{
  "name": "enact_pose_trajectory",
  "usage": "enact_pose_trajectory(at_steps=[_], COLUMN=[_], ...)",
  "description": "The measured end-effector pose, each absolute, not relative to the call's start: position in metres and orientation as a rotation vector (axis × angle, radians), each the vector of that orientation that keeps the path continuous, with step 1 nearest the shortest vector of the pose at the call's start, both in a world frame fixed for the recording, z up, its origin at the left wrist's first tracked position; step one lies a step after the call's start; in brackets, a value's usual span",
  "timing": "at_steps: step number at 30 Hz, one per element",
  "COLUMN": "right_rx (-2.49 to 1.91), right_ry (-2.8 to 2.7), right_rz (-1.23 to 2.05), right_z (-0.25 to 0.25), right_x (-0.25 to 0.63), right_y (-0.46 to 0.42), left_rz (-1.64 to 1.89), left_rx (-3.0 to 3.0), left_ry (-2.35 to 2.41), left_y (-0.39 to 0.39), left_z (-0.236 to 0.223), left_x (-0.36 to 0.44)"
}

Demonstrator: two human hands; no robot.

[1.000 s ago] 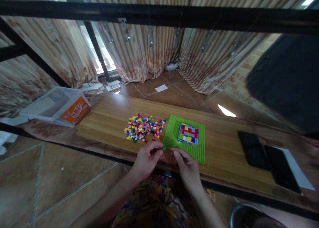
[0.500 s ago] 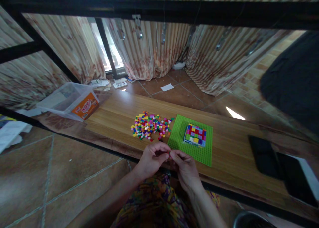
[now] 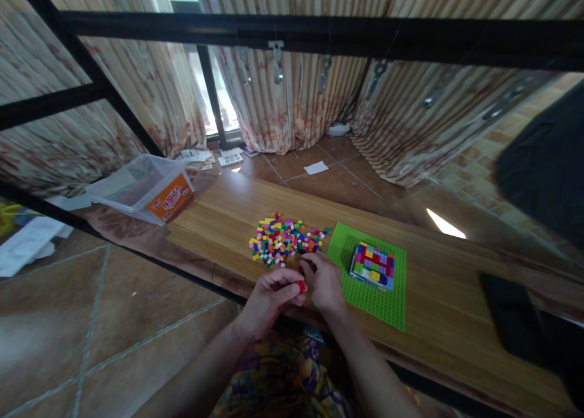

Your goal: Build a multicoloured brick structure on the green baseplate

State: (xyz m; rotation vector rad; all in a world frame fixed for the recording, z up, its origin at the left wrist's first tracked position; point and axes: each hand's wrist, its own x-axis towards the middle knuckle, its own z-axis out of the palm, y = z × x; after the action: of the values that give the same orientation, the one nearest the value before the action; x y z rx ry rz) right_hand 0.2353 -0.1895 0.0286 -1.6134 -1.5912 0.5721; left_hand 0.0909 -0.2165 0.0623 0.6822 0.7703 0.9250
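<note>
One left hand (image 3: pixel 269 295), bare, near the front edge of a wooden tabletop (image 3: pixel 438 308): thumb and forefinger were clamped together on a single red brick (image 3: pixel 302 286), which showed at their tips. One right hand (image 3: pixel 325 283), bare, just beside it: fingers were bent, tips just beyond the red brick; whether they met on a piece or stood apart could not be told, since the hand itself hid them. One pile of small loose bricks (image 3: pixel 278 241), many-coloured: lay just beyond the fingers of both hands, its near edge close to the right fingertips. One green studded baseplate (image 3: pixel 381 306): lay flat just to the right of the right hand's fingers. One block-shaped brick build (image 3: pixel 371 266), red, yellow, purple and blue on top: rested on that baseplate, to the right of the fingers and apart from them. One clear plastic box (image 3: pixel 137 190) with an orange label (image 3: pixel 171 198): stood well to the left of the fingers and farther off. Dark flat objects (image 3: pixel 508 311): lay well to the right of the fingers. One white sheet of paper (image 3: pixel 316 168): lay on the tiled floor (image 3: pixel 150 327), beyond the fingers and the tabletop's far edge. Striped curtains (image 3: pixel 292 95): hung farthest beyond the fingers.
</note>
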Motion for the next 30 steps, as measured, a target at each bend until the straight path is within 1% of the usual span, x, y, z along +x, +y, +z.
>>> enact_pose_trajectory(at_steps=[3, 6, 9, 13, 16, 24, 30], right_rx=[-1.661, -1.675, -1.572, -1.359, -1.279, -1.384, -1.509], right_ry=[-1.729, -1.668, -1.459, -1.256, -1.246, -1.161, -1.185], right_rz=[0.47, 0.465, 0.621, 0.976, 1.067, 0.95, 0.766], right_z=[0.023, 0.025, 0.035, 0.055, 0.064, 0.071, 0.072], right_x=[0.228, 0.227, 0.231, 0.24, 0.252, 0.295, 0.326], right_y=[-0.182, -0.184, -0.198, -0.231, -0.255, -0.296, -0.312], left_rz=[0.965, 0.985, 0.978, 0.887, 0.753, 0.549, 0.441], left_rx=[0.628, 0.582, 0.562, 0.553, 0.51, 0.471, 0.555], left_ry=[0.817, 0.899, 0.957, 0.92, 0.823, 0.604, 0.665], left_y=[-0.212, -0.207, -0.203, -0.204, -0.208, -0.222, -0.229], left_z=[0.057, 0.054, 0.054, 0.06, 0.063, 0.072, 0.07], left_x=[0.087, 0.083, 0.083, 0.09, 0.103, 0.157, 0.194])
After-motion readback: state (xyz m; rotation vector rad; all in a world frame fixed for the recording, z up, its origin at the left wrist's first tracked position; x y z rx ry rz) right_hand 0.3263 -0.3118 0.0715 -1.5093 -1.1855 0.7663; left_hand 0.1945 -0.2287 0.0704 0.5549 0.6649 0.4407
